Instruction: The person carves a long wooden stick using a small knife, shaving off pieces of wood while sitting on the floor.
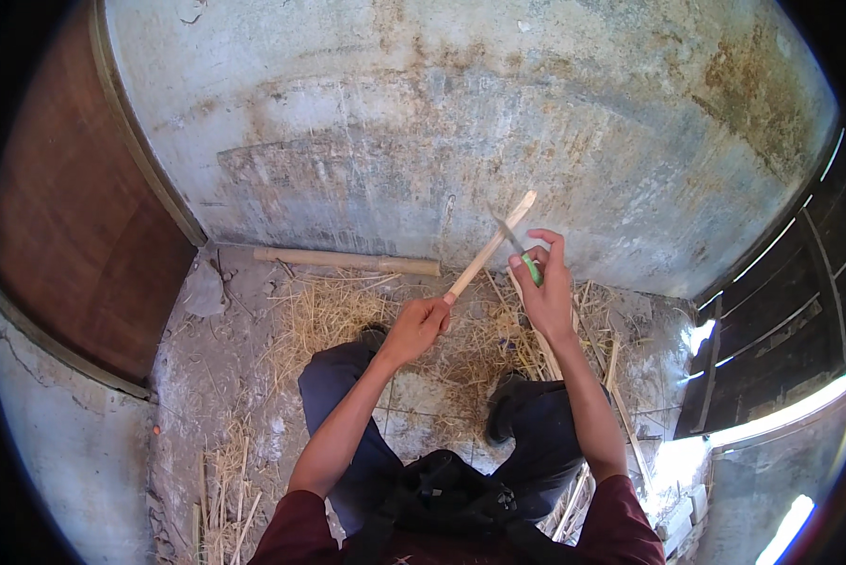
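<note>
A pale, slim wooden stick [480, 261] slants up and to the right in front of me, its far end pointing at the wall. My left hand [419, 330] is closed around its near end. In my right hand [546, 282] is a small knife [530, 267] with a green handle, gripped with the index finger raised. The knife's blade lies across the upper part of the stick; whether it touches the wood cannot be made out. The blade is slightly blurred.
Straw-like shavings [324, 315] litter the floor between and around my feet. A thick bamboo pole [347, 261] lies along the stained wall [394, 169]. Long split strips [630, 428] lie on the right, more strips [225, 499] at lower left. A brown door [84, 207] stands left, dark planks [781, 320] right.
</note>
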The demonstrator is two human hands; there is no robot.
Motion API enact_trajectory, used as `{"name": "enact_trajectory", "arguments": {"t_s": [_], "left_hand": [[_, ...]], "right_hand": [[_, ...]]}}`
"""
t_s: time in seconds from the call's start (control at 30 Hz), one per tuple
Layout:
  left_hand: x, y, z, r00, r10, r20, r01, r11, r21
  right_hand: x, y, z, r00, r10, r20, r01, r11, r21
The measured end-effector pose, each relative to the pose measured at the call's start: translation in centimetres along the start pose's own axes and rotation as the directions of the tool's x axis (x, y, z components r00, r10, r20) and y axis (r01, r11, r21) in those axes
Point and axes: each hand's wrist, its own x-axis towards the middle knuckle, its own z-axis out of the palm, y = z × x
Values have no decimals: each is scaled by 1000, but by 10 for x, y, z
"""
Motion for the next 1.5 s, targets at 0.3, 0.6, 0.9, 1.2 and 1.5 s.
{"name": "enact_trajectory", "arguments": {"t_s": [0.3, 0.6, 0.9, 1.2, 1.5], "left_hand": [[-1, 1, -2, 999, 40, -2, -40, 999, -36], [-5, 11, -1, 997, 30, 72, -18, 986, -165], [-10, 22, -1, 982, -97, 163, 132, 967, -220], [-8, 17, 4, 985, -58, 160, 96, 966, -242], [-7, 18, 4, 981, -86, 173, 129, 957, -261]], "right_hand": [[-27, 1, 17, 910, -358, 210, 407, 868, -286], [-28, 7, 21, 902, -420, 98, 430, 866, -256], [-26, 9, 18, 871, -487, 69, 486, 831, -272], [-21, 7, 12, 856, -506, 106, 510, 792, -335], [-15, 9, 5, 861, -495, 121, 501, 782, -371]]}}
